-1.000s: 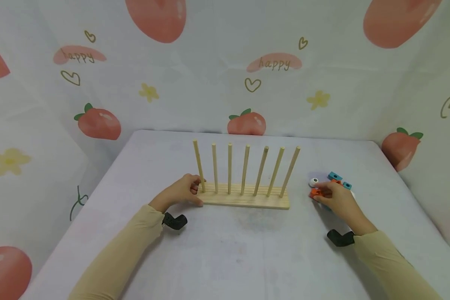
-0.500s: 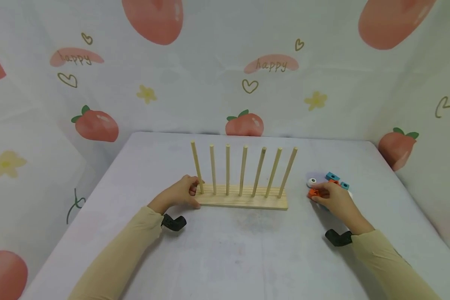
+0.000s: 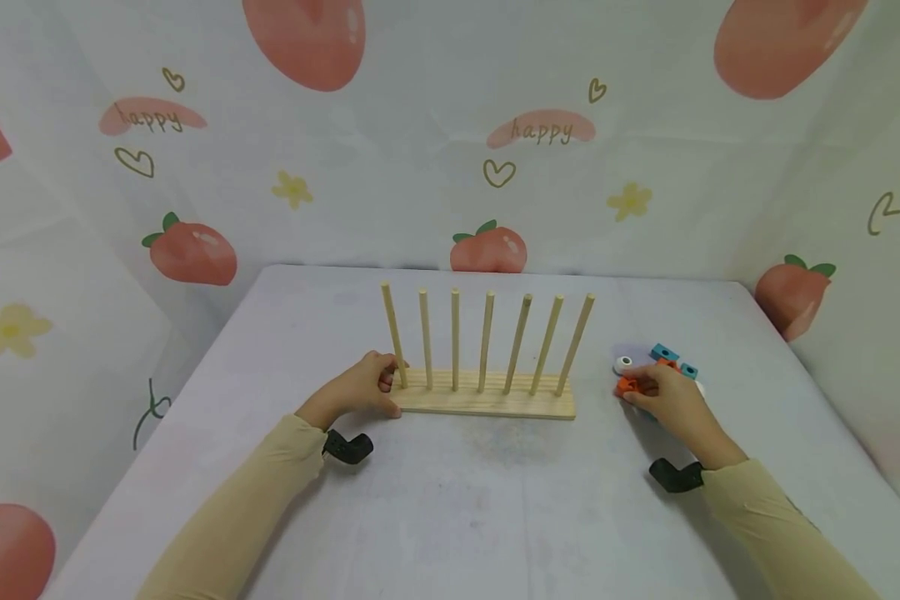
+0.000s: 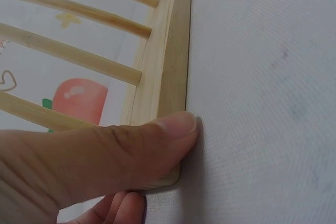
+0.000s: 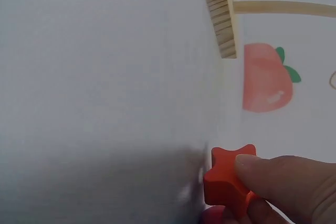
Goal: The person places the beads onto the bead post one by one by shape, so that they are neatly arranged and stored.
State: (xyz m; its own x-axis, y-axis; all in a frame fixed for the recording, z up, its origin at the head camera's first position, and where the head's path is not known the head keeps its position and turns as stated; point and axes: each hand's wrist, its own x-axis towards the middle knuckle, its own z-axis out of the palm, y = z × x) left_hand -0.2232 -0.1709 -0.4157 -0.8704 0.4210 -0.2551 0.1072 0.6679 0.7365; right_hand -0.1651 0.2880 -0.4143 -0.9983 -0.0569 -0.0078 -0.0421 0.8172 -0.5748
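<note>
Seven dowels stand in a row on the rack, a flat wooden base lying across the middle of the table. The left hand grips the rack's left end: the thumb presses along the near edge of the base, and the fingers curl round the far side beside the first dowel. To the right of the rack, and apart from it, lies a small heap of blocks. The right hand rests on that heap, thumb and fingers pinching a red star low over the table. Just behind the hand sit two teal blocks and a white bead. A cloth printed with peaches, hearts and the word happy hangs behind and beside the table.
</note>
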